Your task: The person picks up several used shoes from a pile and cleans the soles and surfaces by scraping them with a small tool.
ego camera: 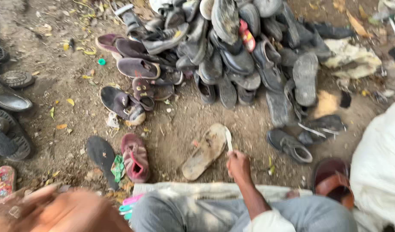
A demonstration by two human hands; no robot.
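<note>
Gripping a thin pale blade-like tool [229, 139], the right hand [238, 165] sits closed at about five o'clock from the middle of the view, the tool pointing up toward twelve. The tool's tip lies at the edge of a worn tan sandal sole [204, 151], which rests flat on the dirt ground [64, 77] just at the hand's nine o'clock. The left hand [55, 208] fills the seven o'clock corner as a blur; whether it is open or closed I cannot tell. A maroon shoe [136, 157] and a black insole [101, 155] lie side by side at the sandal's nine o'clock, with a green scrap [118, 167] between them. A large pile of dark shoes [232, 56] is heaped at twelve o'clock. A grey shoe [290, 146] lies at the hand's two o'clock, and white cloth [380, 167] hangs at four o'clock.
</note>
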